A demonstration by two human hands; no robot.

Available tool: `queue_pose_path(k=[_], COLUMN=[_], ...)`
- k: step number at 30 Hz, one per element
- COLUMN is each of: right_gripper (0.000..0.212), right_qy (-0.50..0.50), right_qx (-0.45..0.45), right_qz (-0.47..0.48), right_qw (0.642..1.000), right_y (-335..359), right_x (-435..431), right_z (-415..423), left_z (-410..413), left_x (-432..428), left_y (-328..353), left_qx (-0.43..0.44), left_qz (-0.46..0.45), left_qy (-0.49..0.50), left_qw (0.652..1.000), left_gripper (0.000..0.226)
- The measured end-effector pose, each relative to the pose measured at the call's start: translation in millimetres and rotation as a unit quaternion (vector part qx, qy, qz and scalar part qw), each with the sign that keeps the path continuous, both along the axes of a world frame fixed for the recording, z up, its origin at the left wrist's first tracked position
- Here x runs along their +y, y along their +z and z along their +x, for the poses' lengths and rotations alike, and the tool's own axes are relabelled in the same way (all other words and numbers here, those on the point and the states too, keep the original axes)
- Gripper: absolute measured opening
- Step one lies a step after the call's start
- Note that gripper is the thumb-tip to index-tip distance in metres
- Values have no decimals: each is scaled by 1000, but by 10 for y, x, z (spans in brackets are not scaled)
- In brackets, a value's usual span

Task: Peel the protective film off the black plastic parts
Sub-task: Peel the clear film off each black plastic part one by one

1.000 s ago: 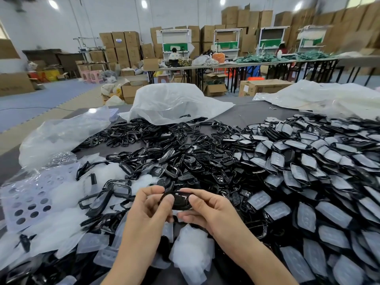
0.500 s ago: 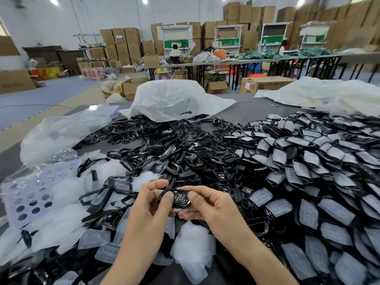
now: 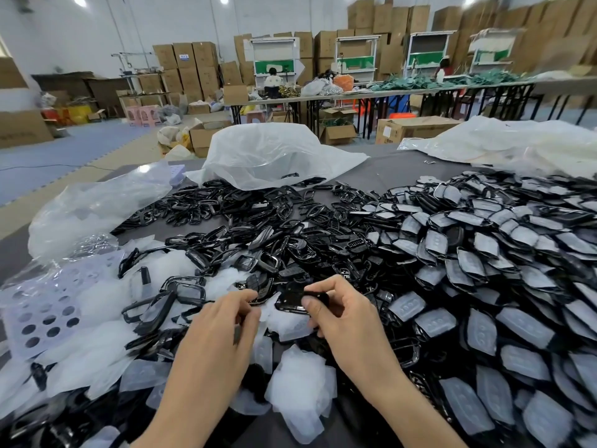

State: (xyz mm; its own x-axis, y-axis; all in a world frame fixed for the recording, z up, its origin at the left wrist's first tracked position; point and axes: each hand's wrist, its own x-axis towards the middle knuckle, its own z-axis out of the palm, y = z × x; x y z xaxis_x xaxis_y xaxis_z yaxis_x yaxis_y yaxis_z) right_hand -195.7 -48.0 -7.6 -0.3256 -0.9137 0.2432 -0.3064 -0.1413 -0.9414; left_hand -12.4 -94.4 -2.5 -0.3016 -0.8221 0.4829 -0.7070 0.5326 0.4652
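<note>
- Far left, a blue floor mat [image 3: 80, 147] runs beside the table. On the table lie a lilac sheet punched with round holes [image 3: 48, 305] and, behind it, a crumpled clear bag [image 3: 97, 211].
- Next comes a heap of loose peeled films [image 3: 97, 344], pale and cloudy, with open black frames [image 3: 184, 289] lying on and among them.
- Far behind, stacked cardboard boxes [image 3: 187, 66] stand against the white back wall.
- My left hand [image 3: 223, 321] hovers low over the heap, fingertips pinched together just left of the part.
- They seem to nip the edge of the protective film [image 3: 270, 315], though blur hides the exact grip.
- The black plastic part [image 3: 292, 299] sits just above the table's near middle, clasped between thumb and fingers of my right hand [image 3: 342, 318].
- Beyond my hands, glossy bare parts [image 3: 258, 227] spread up to a puffed white bag [image 3: 274, 153]. Behind that, a person [image 3: 273, 80] sits at a white workbench.
- To the right, film-covered parts [image 3: 484, 253] overlap like shingles out to the table's edge.
- A strip of bare grey table [image 3: 387, 169] shows behind them, then rumpled white sheeting [image 3: 517, 140].
- At the back right, long tables [image 3: 420, 88] carry green material [image 3: 484, 79], with more boxes piled behind.
</note>
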Motion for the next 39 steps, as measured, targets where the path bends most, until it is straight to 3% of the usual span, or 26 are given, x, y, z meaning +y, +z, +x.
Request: queue_pose_path(k=[3, 5, 10, 18, 23, 25, 28, 32, 39], right_gripper=[17, 17, 17, 15, 17, 18, 11, 14, 9], right_qy=[-30, -39, -44, -53, -53, -40, 33, 141, 101], right_qx=[-9, -11, -17, -12, -16, -51, -181, -249, -226], right_qz=[-25, -33, -38, -31, -29, -29, -18, -3, 16], right_qw=[999, 999, 998, 998, 998, 997, 983, 958, 969], right_y=[-9, -20, -25, -38, -36, -13, 53, 92, 106], right_x=[-14, -22, -26, -32, -27, -37, -35, 14, 16], right_z=[-40, -35, -23, -5, 0, -1, 9, 54, 54], left_z=[30, 10, -48, -79, -105, -106, -113, -151, -198], left_x=[-21, -21, -5, 12, 21, 40, 63, 85, 104], left_y=[-69, -83, -92, -91, -86, -58, -25, 13, 3], left_qx=[-165, -213, -217, -197, -121, 6, 168, 215, 266], left_qz=[-34, -4, -9, 0, 33, 66, 103, 129, 184], left_qy=[20, 45, 67, 67, 68, 44, -3, -51, -117], left_qw=[986, 976, 974, 978, 990, 997, 980, 967, 939], left_gripper=[29, 33, 21, 26, 29, 26, 28, 40, 49])
